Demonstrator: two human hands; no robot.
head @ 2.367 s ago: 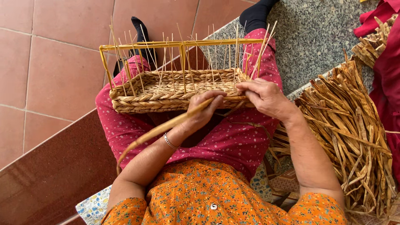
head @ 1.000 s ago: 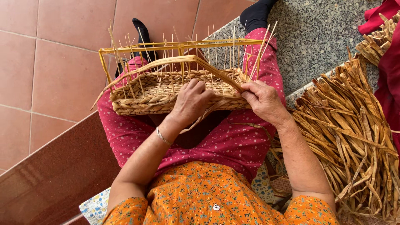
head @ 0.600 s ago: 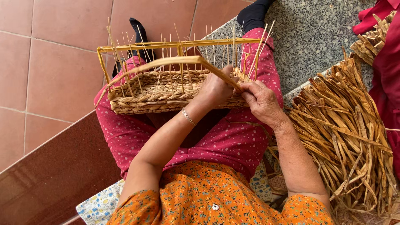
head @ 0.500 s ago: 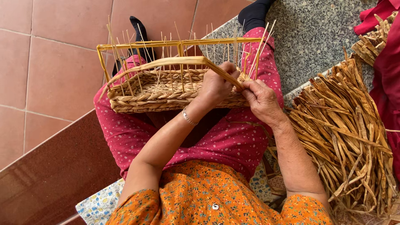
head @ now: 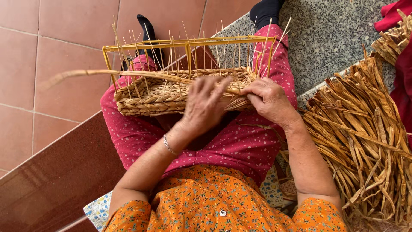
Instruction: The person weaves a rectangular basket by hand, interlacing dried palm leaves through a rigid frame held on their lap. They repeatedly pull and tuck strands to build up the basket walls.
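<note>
Straw-coloured, the half-woven basket rests on the lap with a long strand crossing its spokes, the right hand pinching that strand at the right corner, the left hand spread loose, a weaving pass seemingly underway, needing careful threading between spokes.

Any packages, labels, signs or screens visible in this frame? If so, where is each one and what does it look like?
None in view: no package, label, sign or screen.
Half-woven basket: on the lap, tan weave in a yellow wire frame, touched by both hands.
Long weaving strand: tan, runs left from the basket.
Pile of dried strips: tan, on the floor at the person's right.
</note>
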